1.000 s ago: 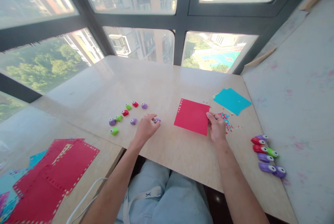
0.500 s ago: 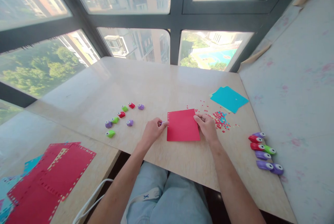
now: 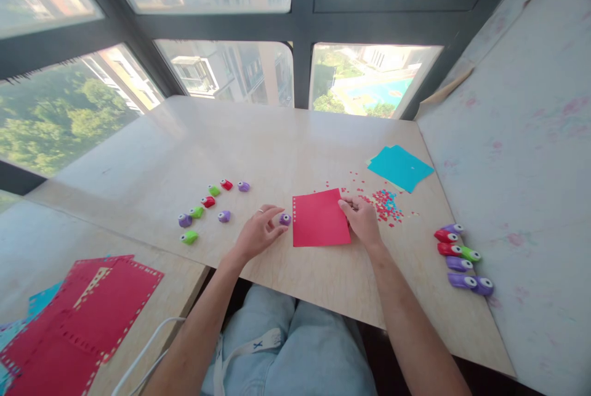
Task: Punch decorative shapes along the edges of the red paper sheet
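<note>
On the worktop (image 3: 286,149), the right hand (image 3: 362,222) pinched the red sheet (image 3: 320,218) by its right edge, and the open left hand (image 3: 258,233) touched a small purple punch (image 3: 285,219) at its left edge. The punching step seemed in hand; next, the punch needed aligning on that edge.

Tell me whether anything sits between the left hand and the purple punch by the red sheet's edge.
Nothing visible does. The left hand has its fingertips at the purple punch, which sits against the left edge of the red sheet. The right hand rests on the sheet's right edge.
</note>
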A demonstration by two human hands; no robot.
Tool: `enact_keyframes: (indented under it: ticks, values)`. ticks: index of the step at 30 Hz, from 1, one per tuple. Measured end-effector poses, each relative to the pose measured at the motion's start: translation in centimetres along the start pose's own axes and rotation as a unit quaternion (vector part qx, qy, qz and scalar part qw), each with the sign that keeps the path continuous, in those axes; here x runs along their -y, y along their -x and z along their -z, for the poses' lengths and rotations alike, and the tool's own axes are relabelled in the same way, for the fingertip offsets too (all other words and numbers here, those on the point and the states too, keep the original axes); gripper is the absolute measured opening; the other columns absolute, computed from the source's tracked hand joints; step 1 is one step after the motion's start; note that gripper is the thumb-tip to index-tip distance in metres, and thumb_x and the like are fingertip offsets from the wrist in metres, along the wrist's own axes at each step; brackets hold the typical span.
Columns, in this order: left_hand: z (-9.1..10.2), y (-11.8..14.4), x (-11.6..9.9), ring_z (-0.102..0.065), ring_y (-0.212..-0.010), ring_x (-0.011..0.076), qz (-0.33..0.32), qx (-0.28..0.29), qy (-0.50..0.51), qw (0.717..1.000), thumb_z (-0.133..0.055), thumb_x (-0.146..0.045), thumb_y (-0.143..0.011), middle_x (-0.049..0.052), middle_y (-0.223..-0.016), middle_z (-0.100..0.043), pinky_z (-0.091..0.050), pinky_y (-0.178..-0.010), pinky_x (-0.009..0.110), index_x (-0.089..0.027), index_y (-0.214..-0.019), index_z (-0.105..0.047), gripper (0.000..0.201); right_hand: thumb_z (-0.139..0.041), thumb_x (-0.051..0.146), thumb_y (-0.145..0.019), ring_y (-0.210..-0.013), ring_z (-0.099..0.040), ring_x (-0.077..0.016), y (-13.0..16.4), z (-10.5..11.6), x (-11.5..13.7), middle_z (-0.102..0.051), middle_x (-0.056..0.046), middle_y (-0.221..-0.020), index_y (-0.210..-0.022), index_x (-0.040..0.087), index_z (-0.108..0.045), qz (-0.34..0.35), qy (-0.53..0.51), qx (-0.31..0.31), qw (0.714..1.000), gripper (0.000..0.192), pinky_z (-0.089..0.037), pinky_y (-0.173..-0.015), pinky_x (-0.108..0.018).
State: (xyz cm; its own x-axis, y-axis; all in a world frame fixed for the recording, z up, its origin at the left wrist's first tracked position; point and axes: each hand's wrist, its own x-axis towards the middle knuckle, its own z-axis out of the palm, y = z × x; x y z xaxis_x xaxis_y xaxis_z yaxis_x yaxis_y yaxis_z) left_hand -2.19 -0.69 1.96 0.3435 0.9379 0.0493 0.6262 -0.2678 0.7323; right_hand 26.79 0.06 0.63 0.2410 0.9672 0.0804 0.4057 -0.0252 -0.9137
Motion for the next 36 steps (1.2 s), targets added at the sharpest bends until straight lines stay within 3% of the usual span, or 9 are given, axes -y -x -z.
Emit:
enact_keyframes:
  ticks: [6,11,13,18,30,36]
  values:
    - [-0.8,-0.2,0.0,-0.059,-0.074,0.0129,0.014,-0.016,-0.021,1.0,-0.06,-0.032,-0.089,0.004,-0.093,-0.066,-0.047,-0.07,0.025,-0.022,-0.106,-0.067,0.021,-0.064,0.047,-0.077,-0.082,-0.069,-0.0252,-0.3,0.3,-0.6,-0.075,-0.01,-0.09,-0.096,0.015,-0.072,-0.06,-0.088,-0.03,0.994,0.038,-0.052,-0.067,-0.032]
    - [-1.2,-0.2,-0.1,-0.055,-0.064,0.0082,0.008,-0.028,-0.058,0.998,-0.06,-0.035,-0.089,0.005,-0.116,-0.062,-0.047,-0.068,0.025,-0.024,-0.119,-0.061,0.032,-0.067,0.047,-0.074,-0.083,-0.069,-0.0263,-0.2,0.1,-0.5,-0.075,-0.012,-0.091,-0.096,0.014,-0.073,-0.077,-0.101,-0.041,0.991,0.04,-0.053,-0.067,-0.033]
    - [-1.3,-0.2,-0.1,-0.054,-0.062,0.0072,0.003,-0.025,-0.065,0.998,-0.059,-0.036,-0.089,0.004,-0.119,-0.061,-0.046,-0.067,0.024,-0.025,-0.119,-0.061,0.032,-0.066,0.047,-0.074,-0.084,-0.069,-0.0265,-0.2,-0.1,-0.5,-0.075,-0.011,-0.091,-0.096,0.015,-0.073,-0.075,-0.093,-0.038,0.992,0.039,-0.053,-0.067,-0.033]
    - [-1.4,-0.4,-0.2,-0.056,-0.068,0.0104,0.004,-0.028,-0.074,0.997,-0.061,-0.036,-0.088,0.003,-0.101,-0.065,-0.044,-0.067,0.024,-0.024,-0.103,-0.066,0.02,-0.065,0.047,-0.075,-0.084,-0.069,-0.026,-0.2,-0.1,-0.7,-0.075,-0.01,-0.091,-0.095,0.018,-0.074,-0.068,-0.078,-0.023,0.994,0.037,-0.053,-0.065,-0.033]
    - [-1.6,-0.3,0.2,-0.055,-0.071,0.0119,0.005,-0.041,-0.049,0.998,-0.061,-0.034,-0.088,0.003,-0.093,-0.065,-0.042,-0.066,0.024,-0.022,-0.103,-0.066,0.02,-0.059,0.041,-0.08,-0.079,-0.068,-0.0249,0.0,-0.2,-0.2,-0.075,-0.01,-0.088,-0.088,0.019,-0.075,0.025,0.054,-0.027,0.998,0.028,-0.052,-0.075,-0.035]
    - [-1.6,-0.2,-0.1,-0.055,-0.071,0.0122,0.006,-0.049,-0.047,0.998,-0.062,-0.034,-0.087,0.003,-0.092,-0.065,-0.043,-0.067,0.024,-0.022,-0.102,-0.066,0.019,-0.06,0.042,-0.079,-0.079,-0.068,-0.0234,-0.2,0.4,-0.3,-0.074,-0.008,-0.087,-0.087,0.019,-0.074,0.014,0.02,-0.029,0.999,0.028,-0.051,-0.074,-0.034]
